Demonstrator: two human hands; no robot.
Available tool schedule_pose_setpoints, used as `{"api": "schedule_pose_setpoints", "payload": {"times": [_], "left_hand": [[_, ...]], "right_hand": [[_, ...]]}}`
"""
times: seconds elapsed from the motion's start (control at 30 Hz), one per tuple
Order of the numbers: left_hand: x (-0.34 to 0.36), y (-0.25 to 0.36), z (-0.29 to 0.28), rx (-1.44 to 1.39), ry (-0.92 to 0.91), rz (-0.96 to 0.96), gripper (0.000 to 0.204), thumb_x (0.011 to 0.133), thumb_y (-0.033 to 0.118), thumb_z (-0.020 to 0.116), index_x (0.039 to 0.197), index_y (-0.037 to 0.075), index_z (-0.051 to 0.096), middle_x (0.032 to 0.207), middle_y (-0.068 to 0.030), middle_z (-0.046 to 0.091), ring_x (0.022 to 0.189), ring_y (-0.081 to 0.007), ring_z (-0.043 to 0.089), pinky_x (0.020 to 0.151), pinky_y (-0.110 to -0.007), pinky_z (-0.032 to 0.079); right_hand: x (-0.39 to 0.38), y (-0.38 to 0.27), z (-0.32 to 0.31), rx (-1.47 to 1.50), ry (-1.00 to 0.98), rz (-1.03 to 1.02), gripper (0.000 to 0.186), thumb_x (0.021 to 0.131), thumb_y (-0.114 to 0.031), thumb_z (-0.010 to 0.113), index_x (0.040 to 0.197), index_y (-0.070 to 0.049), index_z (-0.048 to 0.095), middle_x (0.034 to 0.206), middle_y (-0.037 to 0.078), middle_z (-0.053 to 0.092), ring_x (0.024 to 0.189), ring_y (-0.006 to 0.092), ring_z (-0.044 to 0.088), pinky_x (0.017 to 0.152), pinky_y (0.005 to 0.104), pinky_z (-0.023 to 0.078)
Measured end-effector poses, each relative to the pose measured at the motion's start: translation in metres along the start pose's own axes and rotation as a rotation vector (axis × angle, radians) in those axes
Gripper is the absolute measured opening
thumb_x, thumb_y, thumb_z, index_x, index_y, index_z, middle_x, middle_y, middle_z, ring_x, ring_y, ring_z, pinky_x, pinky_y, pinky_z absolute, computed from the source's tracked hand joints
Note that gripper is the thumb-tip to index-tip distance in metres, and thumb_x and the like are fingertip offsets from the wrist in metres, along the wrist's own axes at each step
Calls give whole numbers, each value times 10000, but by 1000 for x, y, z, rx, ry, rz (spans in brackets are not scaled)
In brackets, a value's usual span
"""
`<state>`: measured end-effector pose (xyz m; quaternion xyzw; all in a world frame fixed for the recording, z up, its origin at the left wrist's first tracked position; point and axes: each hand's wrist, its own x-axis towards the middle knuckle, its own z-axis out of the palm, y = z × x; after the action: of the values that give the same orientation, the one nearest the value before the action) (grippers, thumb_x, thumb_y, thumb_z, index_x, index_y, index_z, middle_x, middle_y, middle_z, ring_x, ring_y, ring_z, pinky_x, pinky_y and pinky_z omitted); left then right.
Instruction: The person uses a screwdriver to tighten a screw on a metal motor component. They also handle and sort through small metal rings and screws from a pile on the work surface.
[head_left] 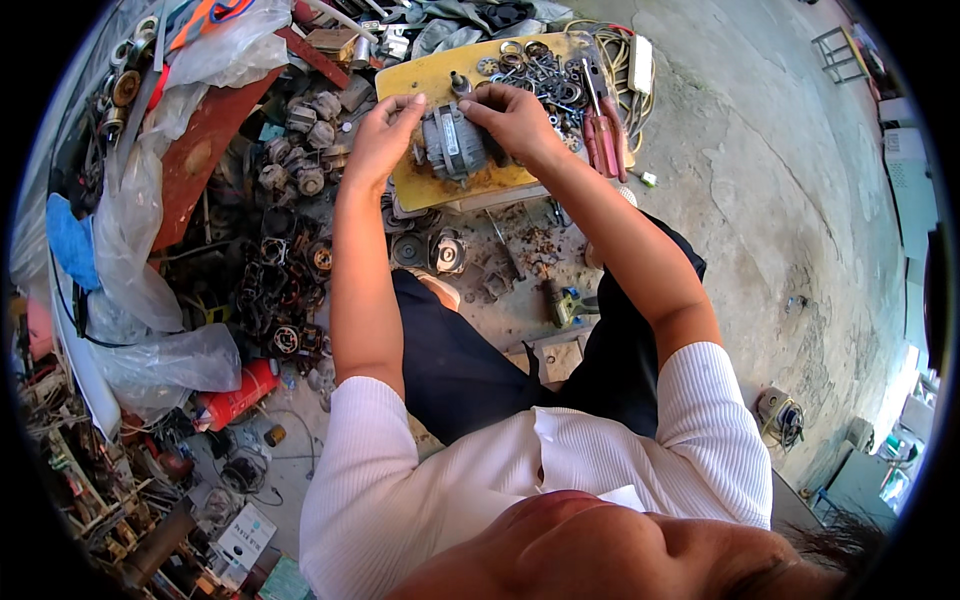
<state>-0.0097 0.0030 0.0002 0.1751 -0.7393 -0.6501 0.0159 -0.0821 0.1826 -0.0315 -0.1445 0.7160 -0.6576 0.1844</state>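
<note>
A grey, ribbed motor point(455, 142) with a pale label strip lies on a worn yellow board point(412, 188) in front of me. My left hand point(388, 140) is at its left end, thumb and fingers closed in a pinch; what they hold is too small to make out. At the upper right of the motor, my right hand point(515, 120) has its fingers curled and closed against the housing. Part of that end is hidden by the hand. A small dark metal fitting point(460, 84) stands on the board just beyond the motor.
Loose rings and metal parts point(540, 75) are heaped at the board's far right, beside red-handled pliers point(604, 140) and a white power strip point(640, 64). A green power drill point(568, 303) lies on the floor between my legs. Used motor parts point(285, 270) crowd the left.
</note>
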Motion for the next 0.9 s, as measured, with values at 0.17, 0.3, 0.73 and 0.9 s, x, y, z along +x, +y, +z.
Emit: {"api": "schedule_pose_setpoints", "payload": {"times": [0.17,0.3,0.73,0.9], "left_hand": [[-4,3,1,-8,-30,18,324,940,290,631,1066,-9,637,944,-14,648,851,-86,567,769,-236,443],[-2,3,6,32,39,21,292,935,264,633,1058,-1,645,950,-19,651,864,-85,570,774,-239,446],[-2,-2,-1,-7,-56,12,306,926,264,638,1072,-4,649,945,-22,654,857,-91,567,763,-240,442],[0,-2,-6,56,-93,3,282,932,264,634,1075,21,643,968,-17,650,877,-84,563,778,-235,438]], "right_hand": [[1,3,1,-27,16,-25,292,841,-255,712,978,2,704,866,77,711,770,128,641,726,284,508],[1,4,2,-8,15,-25,292,841,-257,710,980,-1,702,872,81,711,777,134,645,735,285,509],[-9,-13,-2,-66,12,78,292,877,-262,670,1012,-3,681,890,88,707,788,150,646,741,297,505],[-6,-4,-4,-71,6,6,292,887,-257,660,1014,5,674,902,92,704,784,153,639,738,300,500]]}}
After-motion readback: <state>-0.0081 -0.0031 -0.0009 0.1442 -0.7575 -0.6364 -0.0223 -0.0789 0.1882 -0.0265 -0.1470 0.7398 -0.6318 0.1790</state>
